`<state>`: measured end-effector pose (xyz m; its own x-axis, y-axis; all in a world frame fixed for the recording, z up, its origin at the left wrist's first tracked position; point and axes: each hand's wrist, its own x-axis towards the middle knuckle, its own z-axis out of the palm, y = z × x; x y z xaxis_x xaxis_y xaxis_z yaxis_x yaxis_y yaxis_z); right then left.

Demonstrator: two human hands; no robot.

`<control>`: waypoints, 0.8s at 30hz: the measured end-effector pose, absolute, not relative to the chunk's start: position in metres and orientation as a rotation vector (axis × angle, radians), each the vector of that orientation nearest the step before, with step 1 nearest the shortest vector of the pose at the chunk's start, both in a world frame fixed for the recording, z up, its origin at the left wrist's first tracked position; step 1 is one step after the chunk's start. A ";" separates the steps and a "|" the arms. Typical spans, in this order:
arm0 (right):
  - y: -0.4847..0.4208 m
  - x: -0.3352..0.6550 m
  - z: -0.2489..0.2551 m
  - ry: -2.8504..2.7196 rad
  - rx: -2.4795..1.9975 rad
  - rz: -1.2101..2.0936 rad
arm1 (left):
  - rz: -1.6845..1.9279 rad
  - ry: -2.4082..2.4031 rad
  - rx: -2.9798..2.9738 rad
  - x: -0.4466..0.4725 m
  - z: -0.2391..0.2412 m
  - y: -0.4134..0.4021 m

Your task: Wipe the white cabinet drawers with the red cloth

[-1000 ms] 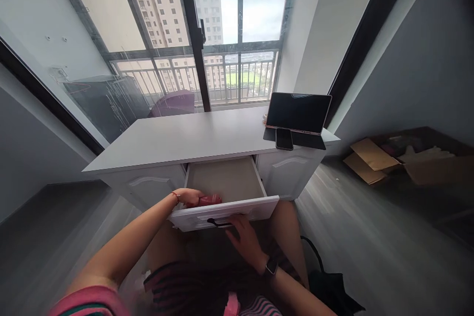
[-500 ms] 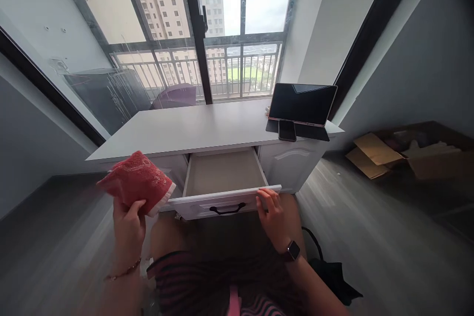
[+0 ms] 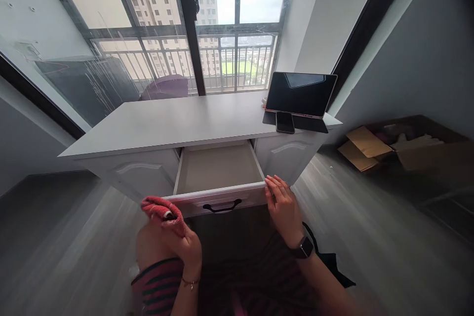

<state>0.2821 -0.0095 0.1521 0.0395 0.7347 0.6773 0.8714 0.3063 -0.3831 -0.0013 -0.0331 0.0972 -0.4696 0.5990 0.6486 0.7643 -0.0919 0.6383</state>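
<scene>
A crumpled red cloth (image 3: pixel 165 210) is bunched in my left hand (image 3: pixel 185 247), whose fingers are closed around it. The cloth sits against the front left corner of a pulled-out white drawer (image 3: pixel 218 190), beside its top edge. My right hand (image 3: pixel 284 210) holds the drawer's front right corner, fingers over the edge and thumb on the front side. A dark curved handle (image 3: pixel 222 206) crosses the drawer front between my hands. The drawer's beige bottom (image 3: pixel 218 165) is bare where it shows.
On the white desk top (image 3: pixel 177 118) stands a tablet (image 3: pixel 301 94) on a dark cover, with a phone (image 3: pixel 285 122) before it. An open cardboard box (image 3: pixel 425 155) lies on the floor to the right. A black strapped item (image 3: pixel 335 269) is by my right forearm. Behind the desk are windows.
My left hand has moved right and down, bringing the cloth from left of the drawer to its front left corner, now more bunched. My right hand remains at the drawer's right corner.
</scene>
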 end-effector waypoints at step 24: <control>0.015 0.311 0.158 -1.703 -1.439 0.216 | -0.854 -1.643 -2.268 0.136 0.063 0.003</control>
<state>0.3109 0.0152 0.1577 0.0481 0.8672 0.4956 0.7160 0.3161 -0.6225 0.1360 0.0032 0.0632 0.2092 0.7977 0.5656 0.9212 -0.3548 0.1596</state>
